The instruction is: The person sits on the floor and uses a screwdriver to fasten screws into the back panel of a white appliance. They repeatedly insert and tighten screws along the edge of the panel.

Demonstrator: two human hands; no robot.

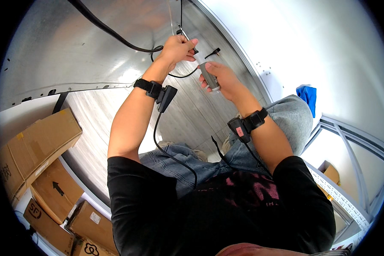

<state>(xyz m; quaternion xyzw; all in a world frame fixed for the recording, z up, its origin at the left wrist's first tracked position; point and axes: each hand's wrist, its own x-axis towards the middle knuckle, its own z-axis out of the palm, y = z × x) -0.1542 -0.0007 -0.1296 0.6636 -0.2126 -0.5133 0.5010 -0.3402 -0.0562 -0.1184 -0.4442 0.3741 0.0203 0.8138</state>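
At the upper middle, my left hand (178, 52) is closed, thumb and fingers pinching a slim silver rod (184, 33) beside the edge of a large metal panel. A small dark end shows below the fingertips; the fingers hide the rod's middle. Just to the right and lower, my right hand (224, 81) wraps around a grey-handled tool (209, 77), tilted with its upper end toward my left hand. Its exact kind is unclear. The two hands are close together but apart. A black cable (182, 77) loops behind them.
The shiny metal panel (94, 51) fills the upper left, with a thick black cable (111, 32) across it. A black plug (216, 50) lies on the grey plank floor (179, 115). Cardboard boxes (57, 183) stand at lower left, metal shelving (350, 149) at right.
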